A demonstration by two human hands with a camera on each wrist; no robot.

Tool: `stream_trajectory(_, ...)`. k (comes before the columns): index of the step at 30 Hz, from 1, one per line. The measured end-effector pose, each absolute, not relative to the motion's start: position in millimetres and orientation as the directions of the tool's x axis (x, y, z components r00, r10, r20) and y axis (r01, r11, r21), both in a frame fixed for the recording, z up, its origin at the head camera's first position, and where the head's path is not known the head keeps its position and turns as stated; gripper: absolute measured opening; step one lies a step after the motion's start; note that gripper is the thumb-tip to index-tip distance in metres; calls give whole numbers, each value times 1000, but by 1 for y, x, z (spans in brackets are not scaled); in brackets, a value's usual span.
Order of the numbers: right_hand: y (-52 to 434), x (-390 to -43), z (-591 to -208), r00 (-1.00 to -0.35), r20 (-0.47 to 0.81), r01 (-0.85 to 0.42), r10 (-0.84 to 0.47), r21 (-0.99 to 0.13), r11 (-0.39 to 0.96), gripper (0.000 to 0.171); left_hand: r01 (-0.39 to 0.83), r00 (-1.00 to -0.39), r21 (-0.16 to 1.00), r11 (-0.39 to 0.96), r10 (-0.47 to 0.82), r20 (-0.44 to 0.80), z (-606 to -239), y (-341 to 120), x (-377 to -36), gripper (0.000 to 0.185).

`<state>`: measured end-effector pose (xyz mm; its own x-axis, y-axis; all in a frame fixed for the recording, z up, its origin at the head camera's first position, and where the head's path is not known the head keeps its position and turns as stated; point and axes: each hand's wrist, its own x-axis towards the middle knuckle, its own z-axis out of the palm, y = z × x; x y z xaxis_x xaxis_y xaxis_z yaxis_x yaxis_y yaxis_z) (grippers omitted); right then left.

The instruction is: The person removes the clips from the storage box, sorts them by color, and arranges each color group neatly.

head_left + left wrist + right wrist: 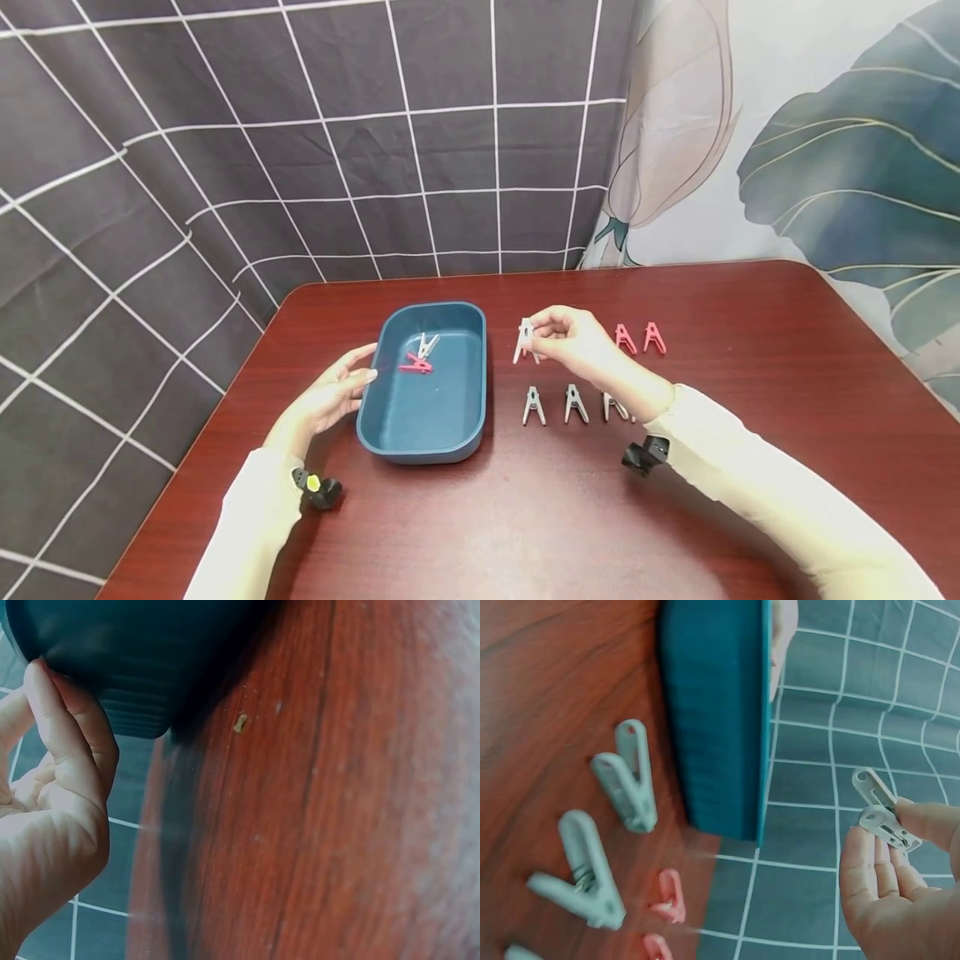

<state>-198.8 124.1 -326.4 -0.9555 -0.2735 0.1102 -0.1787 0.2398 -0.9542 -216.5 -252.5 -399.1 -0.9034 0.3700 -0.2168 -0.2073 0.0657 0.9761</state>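
A dark blue tray [390, 425] sits on the red-brown table [525, 517]; inside lie a white clothespin [427, 344] and a pink clothespin [415, 364]. My left hand [341, 387] touches the tray's left rim with relaxed fingers; the left wrist view shows its fingers [64, 735] against the tray wall [135, 667]. My right hand [573, 340] pinches a white clothespin [524, 340] above the table, just right of the tray. In the right wrist view that held clothespin [883, 810] sits between the fingertips [922, 825].
A row of grey-white clothespins [534, 405] [575, 403] lies on the table in front of my right hand, one more [611, 406] partly hidden by my wrist. Two pink clothespins [625, 338] [654, 337] lie behind it. A checked grey curtain hangs behind the table.
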Motion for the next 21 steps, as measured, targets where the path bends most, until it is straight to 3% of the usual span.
stream_trajectory(21,212,-176,-353,-963,11,-124,-269,-904,409,32,-179,-903,980,82,381,-197,-400,-254,-218,59)
